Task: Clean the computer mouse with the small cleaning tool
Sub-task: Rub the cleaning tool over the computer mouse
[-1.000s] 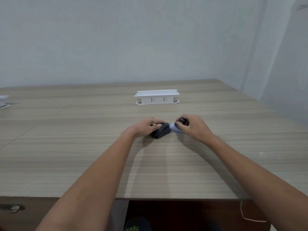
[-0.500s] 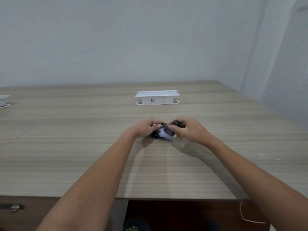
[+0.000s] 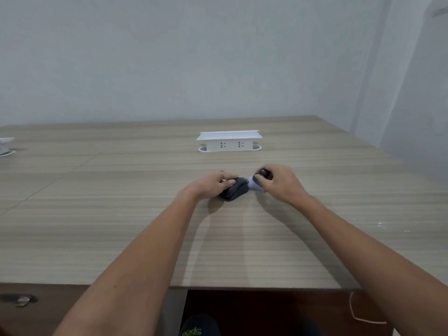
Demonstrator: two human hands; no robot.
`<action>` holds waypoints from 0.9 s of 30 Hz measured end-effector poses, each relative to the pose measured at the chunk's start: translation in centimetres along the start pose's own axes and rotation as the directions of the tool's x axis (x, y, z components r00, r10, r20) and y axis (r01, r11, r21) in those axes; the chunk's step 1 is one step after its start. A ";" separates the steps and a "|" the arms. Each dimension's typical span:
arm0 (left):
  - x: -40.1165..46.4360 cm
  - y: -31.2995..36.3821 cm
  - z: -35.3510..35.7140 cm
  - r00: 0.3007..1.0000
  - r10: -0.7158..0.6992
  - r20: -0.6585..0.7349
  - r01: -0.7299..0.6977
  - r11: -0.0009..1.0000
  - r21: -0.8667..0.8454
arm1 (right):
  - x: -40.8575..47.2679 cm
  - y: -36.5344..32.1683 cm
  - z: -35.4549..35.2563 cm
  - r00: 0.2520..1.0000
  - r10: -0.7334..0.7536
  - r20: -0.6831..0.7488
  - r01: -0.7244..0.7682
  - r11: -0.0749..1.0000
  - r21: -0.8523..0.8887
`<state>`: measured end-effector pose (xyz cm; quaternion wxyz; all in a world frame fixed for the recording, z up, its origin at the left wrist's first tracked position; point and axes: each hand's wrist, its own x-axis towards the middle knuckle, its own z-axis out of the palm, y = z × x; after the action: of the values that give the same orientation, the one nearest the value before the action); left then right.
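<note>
With the left hand (image 3: 213, 184) fingers pinching the mouse (image 3: 234, 191) and the right hand (image 3: 278, 183) fingers clamped on the cleaning tool (image 3: 260, 180), a hard stroke could skid the mouse across the bench (image 3: 121, 226).

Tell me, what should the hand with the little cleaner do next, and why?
Probably sweep the small cleaning tool back leftward over the mouse. The right hand holds its pale tip right at the mouse's right end, so most of the dark top looks unwiped on this stroke. The left hand steadies the mouse on the table.
</note>
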<state>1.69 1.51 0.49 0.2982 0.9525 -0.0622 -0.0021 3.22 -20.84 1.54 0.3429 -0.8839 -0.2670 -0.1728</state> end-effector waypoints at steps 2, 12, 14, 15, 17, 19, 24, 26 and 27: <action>-0.1 0.1 0.0 1.000 0.001 0.001 -0.001 1.000 -0.007 | -0.2 0.0 -0.4 1.000 0.005 0.003 -0.005 0.998 0.062; -0.1 0.0 0.1 1.000 -0.024 0.003 0.024 1.000 0.006 | -0.3 0.2 0.1 1.000 -0.006 0.007 0.005 0.996 0.094; 0.0 -0.2 0.0 1.000 -0.012 0.001 0.012 1.000 0.011 | -0.8 -0.4 -0.5 0.986 -0.054 0.156 0.011 0.965 0.261; -0.1 -0.2 0.0 1.000 -0.013 0.001 0.013 1.000 0.010 | -0.9 -0.6 -0.6 0.970 -0.072 0.231 -0.004 0.950 0.314; -0.2 -0.1 0.0 1.000 -0.010 0.000 0.010 1.000 0.006 | -0.7 -0.5 -0.3 0.968 -0.068 0.243 -0.002 0.960 0.279; -0.3 0.2 -0.1 1.000 -0.005 0.005 0.005 1.000 0.003 | -0.1 0.1 0.2 0.996 -0.022 0.086 0.011 0.991 0.133; -0.2 0.1 0.0 1.000 -0.016 0.008 0.016 1.000 0.011 | -0.4 -0.3 -0.5 0.984 -0.028 0.174 -0.028 0.950 0.311; -0.1 0.1 0.0 1.000 -0.021 0.008 0.021 0.999 0.024 | -0.5 -0.6 -0.5 0.961 -0.059 0.270 -0.031 0.948 0.316; -0.1 0.2 0.0 1.000 -0.023 0.007 0.023 0.999 0.030 | -0.2 -0.4 -0.3 0.970 -0.043 0.239 -0.025 0.962 0.274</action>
<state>1.55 1.42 0.61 0.2838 0.9574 -0.0524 -0.0080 2.76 -20.89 1.86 0.4261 -0.8410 -0.3323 -0.0265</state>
